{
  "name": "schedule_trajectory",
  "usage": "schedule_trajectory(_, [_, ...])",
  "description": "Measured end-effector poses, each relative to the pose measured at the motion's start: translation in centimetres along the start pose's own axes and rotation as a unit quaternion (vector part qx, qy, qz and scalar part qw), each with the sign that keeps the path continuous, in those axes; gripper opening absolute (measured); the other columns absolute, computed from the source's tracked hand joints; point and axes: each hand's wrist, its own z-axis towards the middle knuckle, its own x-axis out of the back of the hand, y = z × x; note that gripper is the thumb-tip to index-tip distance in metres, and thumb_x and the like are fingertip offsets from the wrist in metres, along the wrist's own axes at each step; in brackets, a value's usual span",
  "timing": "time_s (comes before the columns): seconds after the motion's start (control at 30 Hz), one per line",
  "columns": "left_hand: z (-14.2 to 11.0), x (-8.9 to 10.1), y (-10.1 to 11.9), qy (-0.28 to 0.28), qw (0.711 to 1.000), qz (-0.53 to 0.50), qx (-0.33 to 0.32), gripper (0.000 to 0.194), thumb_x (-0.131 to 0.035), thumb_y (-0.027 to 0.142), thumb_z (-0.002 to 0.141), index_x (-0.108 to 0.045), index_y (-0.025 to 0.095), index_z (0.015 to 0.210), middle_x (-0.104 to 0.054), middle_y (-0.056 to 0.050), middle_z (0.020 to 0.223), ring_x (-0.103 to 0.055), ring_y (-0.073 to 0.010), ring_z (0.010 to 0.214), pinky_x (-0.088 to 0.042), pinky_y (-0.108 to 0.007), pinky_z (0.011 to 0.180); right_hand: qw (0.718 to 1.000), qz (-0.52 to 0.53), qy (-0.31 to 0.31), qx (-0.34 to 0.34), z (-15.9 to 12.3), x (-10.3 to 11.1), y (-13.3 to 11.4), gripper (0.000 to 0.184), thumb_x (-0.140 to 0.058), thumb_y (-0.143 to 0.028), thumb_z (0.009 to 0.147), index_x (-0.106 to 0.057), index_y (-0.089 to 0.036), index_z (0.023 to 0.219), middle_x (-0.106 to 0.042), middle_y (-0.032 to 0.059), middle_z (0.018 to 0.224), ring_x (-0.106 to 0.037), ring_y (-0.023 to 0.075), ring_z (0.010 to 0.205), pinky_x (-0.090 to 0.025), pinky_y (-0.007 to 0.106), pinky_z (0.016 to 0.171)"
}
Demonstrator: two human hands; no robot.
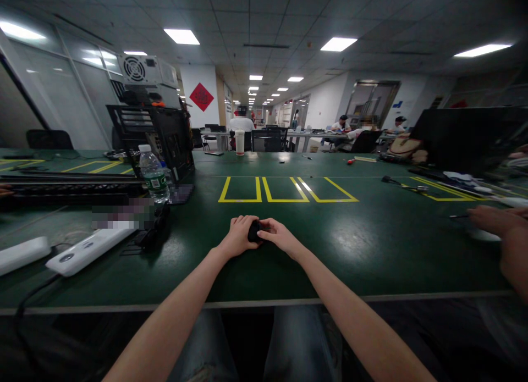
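A small black rounded object [254, 231] is held between my two hands, just above or on the green table; its kind is hard to make out. My left hand [240, 234] wraps round its left side, fingers curled over it. From the right, my right hand [281, 238] closes on it with thumb and fingertips. Much of the object is hidden behind the fingers. Both forearms reach in over the near table edge. Beyond the hands, yellow tape outlines [284, 200] mark the green table [330, 277].
At left stand a water bottle [153, 176], an open black computer case [173, 134] and a white power strip [97, 249]. A white cup [240, 143] is at the far edge. Another person's hand [497, 222] is at right, near a cable [404, 185] and a dark monitor [474, 140].
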Motion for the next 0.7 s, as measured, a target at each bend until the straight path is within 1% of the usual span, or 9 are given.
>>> schedule_trajectory(0.1, [0.2, -0.1, -0.2, -0.006, 1.000, -0.002, 0.002, 0.056, -0.066, 0.027, 0.054, -0.042, 0.021, 0.104, -0.051, -0.004, 0.098, -0.046, -0.0232, 0.091, -0.030, -0.036, 0.080, 1.000, 0.008, -0.016, 0.017, -0.1, 0.1, 0.0, 0.039, -0.066, -0.021, 0.059, -0.048, -0.021, 0.094, -0.054, 0.0019, 0.098, -0.052, 0.0168, 0.093, -0.042, 0.035, 0.082])
schedule_trajectory(0.17, [0.5, -0.1, -0.4, -0.018, 1.000, -0.007, 0.006, 0.055, -0.066, 0.029, 0.054, -0.042, 0.021, 0.103, -0.052, -0.003, 0.097, -0.047, -0.0233, 0.089, -0.030, -0.036, 0.079, 1.000, 0.008, -0.014, 0.020, -0.2, 0.1, 0.0, 0.039, -0.066, -0.022, 0.060, -0.047, -0.022, 0.094, -0.055, 0.0017, 0.095, -0.052, 0.0169, 0.093, -0.042, 0.035, 0.082])
schedule_trajectory(0.3, [1.2, -0.1, -0.8, -0.043, 0.999, -0.030, 0.015, 0.055, -0.066, 0.036, 0.055, -0.042, 0.022, 0.101, -0.053, -0.003, 0.093, -0.049, -0.0233, 0.086, -0.031, -0.037, 0.078, 1.000, 0.001, 0.026, 0.008, 0.2, 0.2, 0.0, 0.030, -0.059, -0.032, 0.067, -0.049, -0.021, 0.093, -0.056, 0.0024, 0.092, -0.053, 0.0167, 0.091, -0.041, 0.036, 0.082])
schedule_trajectory(0.47, [1.6, -0.2, -1.1, -0.062, 0.995, -0.064, 0.037, 0.053, -0.065, 0.039, 0.057, -0.042, 0.021, 0.101, -0.054, -0.003, 0.092, -0.051, -0.0233, 0.086, -0.032, -0.038, 0.079, 0.999, -0.002, 0.049, -0.019, 0.9, 0.4, 0.6, 0.031, -0.057, -0.036, 0.068, -0.050, -0.020, 0.093, -0.056, 0.0043, 0.095, -0.052, 0.0180, 0.092, -0.042, 0.036, 0.079])
schedule_trajectory(0.57, [1.7, 0.0, -1.2, -0.071, 0.993, -0.079, 0.041, 0.050, -0.064, 0.040, 0.058, -0.042, 0.022, 0.100, -0.054, -0.003, 0.092, -0.051, -0.0232, 0.086, -0.032, -0.038, 0.078, 0.998, 0.001, 0.048, -0.030, 1.1, 0.5, 0.5, 0.029, -0.056, -0.034, 0.069, -0.051, -0.019, 0.093, -0.055, 0.0051, 0.097, -0.051, 0.0185, 0.094, -0.042, 0.036, 0.080])
schedule_trajectory(0.63, [1.8, 0.0, -1.2, -0.074, 0.993, -0.082, 0.043, 0.051, -0.064, 0.039, 0.058, -0.042, 0.022, 0.101, -0.054, -0.003, 0.093, -0.051, -0.0234, 0.087, -0.032, -0.038, 0.078, 0.999, 0.002, 0.036, -0.022, 1.0, 0.5, 0.2, 0.027, -0.057, -0.032, 0.069, -0.051, -0.019, 0.092, -0.055, 0.0046, 0.097, -0.051, 0.0181, 0.094, -0.041, 0.036, 0.081])
schedule_trajectory(0.7, [2.0, 0.0, -1.1, -0.074, 0.993, -0.076, 0.048, 0.052, -0.064, 0.038, 0.058, -0.042, 0.022, 0.102, -0.054, -0.002, 0.093, -0.051, -0.0236, 0.087, -0.032, -0.038, 0.079, 0.999, 0.014, 0.035, -0.013, 0.9, 0.4, -0.3, 0.029, -0.061, -0.026, 0.066, -0.050, -0.019, 0.092, -0.054, 0.0035, 0.100, -0.051, 0.0174, 0.095, -0.040, 0.035, 0.082])
